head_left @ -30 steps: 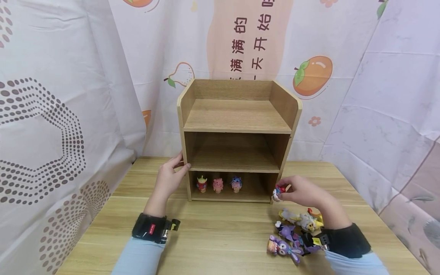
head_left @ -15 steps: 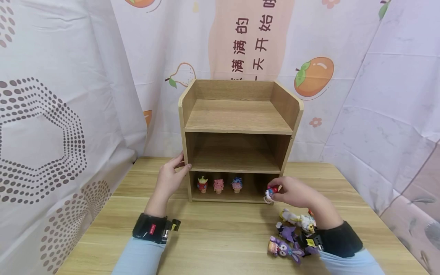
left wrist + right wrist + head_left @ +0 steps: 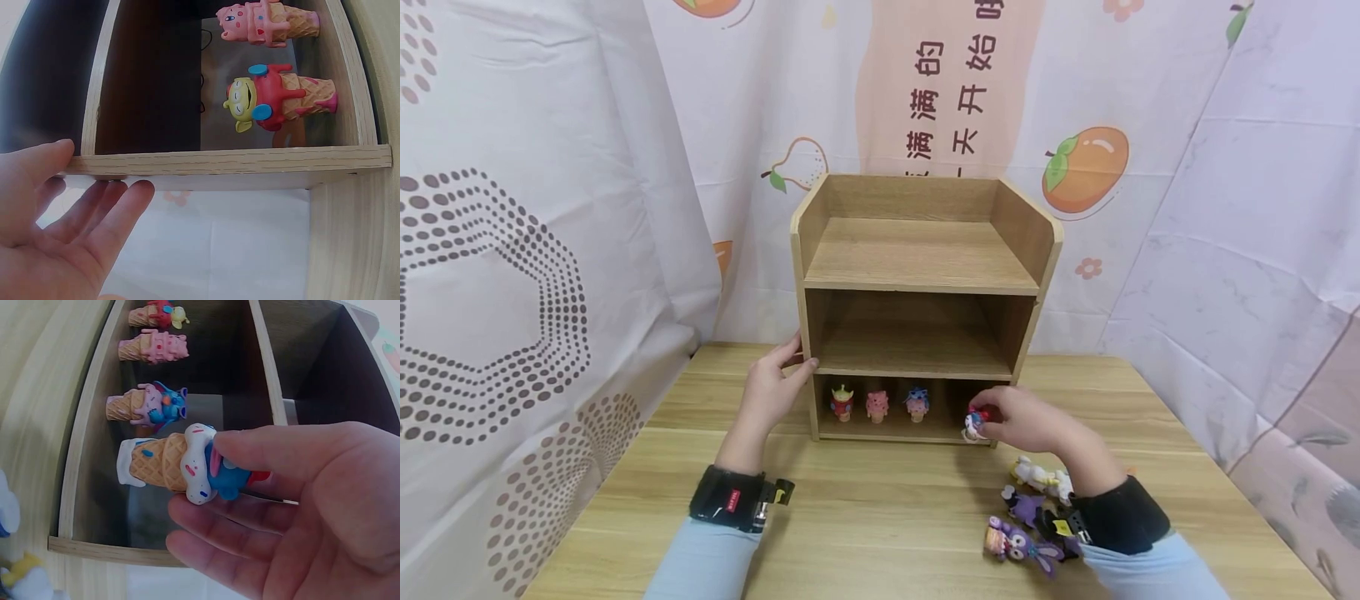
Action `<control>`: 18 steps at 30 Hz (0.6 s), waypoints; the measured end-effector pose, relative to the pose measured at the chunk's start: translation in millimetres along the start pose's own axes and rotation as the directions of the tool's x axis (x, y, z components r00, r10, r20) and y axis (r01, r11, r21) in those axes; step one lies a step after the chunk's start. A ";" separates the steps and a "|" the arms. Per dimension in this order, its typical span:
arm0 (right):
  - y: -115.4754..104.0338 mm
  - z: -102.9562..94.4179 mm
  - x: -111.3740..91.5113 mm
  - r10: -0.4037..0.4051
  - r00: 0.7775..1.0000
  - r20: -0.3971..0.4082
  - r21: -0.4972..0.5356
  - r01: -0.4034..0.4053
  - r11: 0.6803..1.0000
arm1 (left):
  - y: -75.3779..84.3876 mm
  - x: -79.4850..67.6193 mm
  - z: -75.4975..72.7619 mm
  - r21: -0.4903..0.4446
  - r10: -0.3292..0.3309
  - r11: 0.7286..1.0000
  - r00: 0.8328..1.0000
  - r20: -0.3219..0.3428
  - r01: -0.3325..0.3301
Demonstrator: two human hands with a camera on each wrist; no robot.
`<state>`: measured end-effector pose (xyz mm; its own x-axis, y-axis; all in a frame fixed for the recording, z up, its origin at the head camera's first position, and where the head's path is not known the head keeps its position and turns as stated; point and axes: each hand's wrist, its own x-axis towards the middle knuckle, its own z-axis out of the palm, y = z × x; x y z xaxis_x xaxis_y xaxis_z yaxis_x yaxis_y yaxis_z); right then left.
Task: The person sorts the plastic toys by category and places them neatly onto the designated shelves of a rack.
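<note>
In my right hand (image 3: 1026,419) I pinch a toy (image 3: 159,464) by its blue head, a narrow hold between thumb and fingers, its white base down and slightly tilted. It is at the front edge of the shelf's (image 3: 917,254) bottom board, near the bottom right corner; whether the base touches the wood I can't tell. My left hand (image 3: 771,383) grips the shelf's left side, thumb on the front edge, fingers against the outer face. From the bottom board's left end stand the alien (image 3: 842,405), the pink toy (image 3: 877,406) and the blue toy (image 3: 917,405), well spaced, with a gap before mine. I'd judge the work partway: three upright in the row, a fourth at the board but not let go. Left over, by my reckoning, is the heap on the table (image 3: 865,517), between the shelf's bottom right corner and the table's near edge: the purple rabbit (image 3: 1017,543), a white toy (image 3: 1033,473) and others, partly hidden by my right wristband (image 3: 1123,512), so I can't count them.
</note>
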<state>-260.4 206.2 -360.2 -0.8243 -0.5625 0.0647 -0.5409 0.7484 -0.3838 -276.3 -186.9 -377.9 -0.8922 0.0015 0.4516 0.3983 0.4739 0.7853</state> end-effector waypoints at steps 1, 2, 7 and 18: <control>0.1 1.1 1.4 -0.004 1.000 0.003 -0.002 0.004 1.000 | 0.1 0.0 0.2 0.000 -0.001 1.000 1.000 -0.001 0.001; -0.2 2.2 2.6 -0.007 1.000 0.007 -0.005 0.007 1.000 | 0.1 0.0 0.3 0.002 -0.002 1.000 1.000 -0.001 0.002; 0.1 7.0 8.9 -0.010 1.000 0.013 -0.035 0.011 0.999 | 0.0 0.1 0.4 -0.002 -0.007 1.000 1.000 0.002 0.007; 0.9 19.0 24.7 0.016 1.000 0.013 -0.052 -0.015 0.999 | -0.2 0.4 0.2 -0.005 -0.003 1.000 1.000 0.000 0.003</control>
<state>-278.0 186.3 -376.4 -0.8306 -0.5549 0.0462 -0.5360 0.7744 -0.3361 -276.8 -186.8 -378.0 -0.8934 -0.0002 0.4492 0.3965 0.4695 0.7889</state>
